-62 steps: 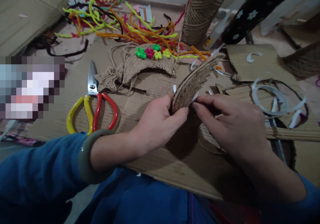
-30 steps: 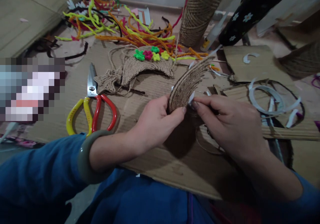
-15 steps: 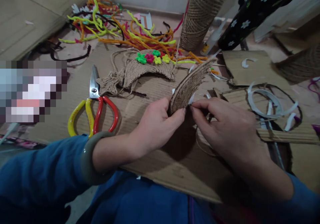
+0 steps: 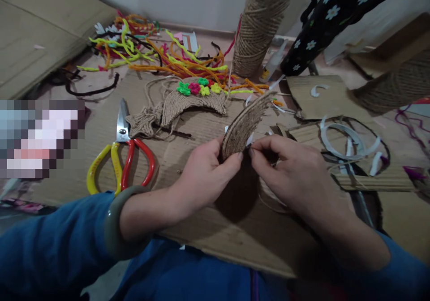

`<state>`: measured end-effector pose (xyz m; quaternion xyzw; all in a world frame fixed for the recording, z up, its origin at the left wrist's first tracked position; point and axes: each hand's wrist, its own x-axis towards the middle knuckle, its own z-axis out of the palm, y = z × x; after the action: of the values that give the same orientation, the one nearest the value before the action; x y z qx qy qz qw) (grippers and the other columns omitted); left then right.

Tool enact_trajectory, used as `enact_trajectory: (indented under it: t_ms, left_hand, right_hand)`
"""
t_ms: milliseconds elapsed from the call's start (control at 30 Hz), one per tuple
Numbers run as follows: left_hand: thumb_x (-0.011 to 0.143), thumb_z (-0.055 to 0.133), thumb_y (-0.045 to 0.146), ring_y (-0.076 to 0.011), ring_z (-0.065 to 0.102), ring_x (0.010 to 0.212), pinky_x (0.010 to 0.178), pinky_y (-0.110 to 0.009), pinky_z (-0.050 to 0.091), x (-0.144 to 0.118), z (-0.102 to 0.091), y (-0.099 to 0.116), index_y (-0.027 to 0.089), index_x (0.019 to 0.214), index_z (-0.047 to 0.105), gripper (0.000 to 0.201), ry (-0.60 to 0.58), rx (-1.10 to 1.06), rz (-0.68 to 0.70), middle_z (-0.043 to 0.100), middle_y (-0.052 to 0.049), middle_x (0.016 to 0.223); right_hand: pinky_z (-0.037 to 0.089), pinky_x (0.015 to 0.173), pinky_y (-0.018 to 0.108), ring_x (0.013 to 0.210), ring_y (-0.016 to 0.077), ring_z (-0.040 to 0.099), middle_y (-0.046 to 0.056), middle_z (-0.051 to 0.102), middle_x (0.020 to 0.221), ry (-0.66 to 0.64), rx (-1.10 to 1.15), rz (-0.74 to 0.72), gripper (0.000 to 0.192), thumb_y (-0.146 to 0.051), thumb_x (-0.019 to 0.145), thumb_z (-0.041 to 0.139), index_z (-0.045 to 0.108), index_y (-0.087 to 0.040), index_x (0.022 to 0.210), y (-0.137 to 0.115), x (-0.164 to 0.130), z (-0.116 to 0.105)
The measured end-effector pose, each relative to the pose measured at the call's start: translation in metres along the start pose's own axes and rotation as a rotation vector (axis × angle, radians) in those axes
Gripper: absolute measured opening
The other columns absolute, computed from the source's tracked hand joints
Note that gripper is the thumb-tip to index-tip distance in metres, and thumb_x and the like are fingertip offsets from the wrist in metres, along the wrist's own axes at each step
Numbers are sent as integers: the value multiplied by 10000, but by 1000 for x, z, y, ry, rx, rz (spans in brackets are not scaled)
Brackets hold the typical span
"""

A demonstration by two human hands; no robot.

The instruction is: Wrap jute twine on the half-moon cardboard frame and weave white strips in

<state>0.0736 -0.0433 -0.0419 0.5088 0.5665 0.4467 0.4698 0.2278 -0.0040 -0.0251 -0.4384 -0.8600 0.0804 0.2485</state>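
Note:
My left hand [image 4: 204, 175] grips the lower end of a curved, jute-wrapped cardboard piece [image 4: 244, 122] that stands on edge and points away to the upper right. My right hand [image 4: 292, 173] pinches at the same lower end from the right, fingertips touching a small white strip there. Both hands hover over a sheet of corrugated cardboard [image 4: 235, 234] on my lap. A green bangle [image 4: 112, 222] sits on my left wrist.
Scissors with yellow and red handles [image 4: 122, 155] lie left of my hands. A jute piece with coloured flowers [image 4: 193, 97] lies beyond, with pipe cleaners [image 4: 157, 54] behind it. A tall jute spool [image 4: 257, 25] stands at the back. White strips [image 4: 349, 142] lie right.
The view has tilted up a little, so everything sits slightly lower and left in frame. My hands stay on the jute piece, with the right fingers shifting closer to its lower end.

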Motion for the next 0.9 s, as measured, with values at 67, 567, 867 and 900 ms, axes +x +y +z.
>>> enact_trajectory:
  t_ms: [67, 567, 867, 900]
  left_hand:
    - [792, 557, 247, -154, 579, 742, 681, -259, 485, 0, 0, 0, 148, 830, 624, 125, -9, 8, -9, 647, -8, 771]
    - [790, 566, 263, -153, 582, 746, 674, -252, 475, 1, -1, -1, 148, 847, 629, 143, -7, -4, -43, 654, -8, 785]
    - [788, 549, 234, -132, 541, 672, 605, -226, 443, -1, 1, -3, 153, 817, 623, 114, 9, 68, 9, 610, 14, 709]
    - [788, 552, 237, -131, 537, 668, 607, -227, 442, -1, 1, -3, 152, 813, 621, 112, 11, 72, 10, 606, 16, 701]
  right_hand:
    - [387, 492, 247, 477, 116, 535, -7, 646, 600, -19, 35, 21, 111, -161, 765, 562, 638, -204, 697, -1, 0, -1]
    - [432, 509, 262, 535, 144, 604, -2, 682, 648, -51, 88, -10, 111, -182, 834, 570, 660, -217, 778, 2, 1, -2]
    - [435, 552, 283, 554, 161, 617, 29, 706, 681, 14, -55, -41, 137, -199, 830, 548, 669, -212, 766, 1, -2, 1]
    - [427, 541, 279, 538, 158, 608, 28, 698, 662, 14, -60, -37, 133, -193, 819, 553, 669, -206, 755, 2, -2, 1]
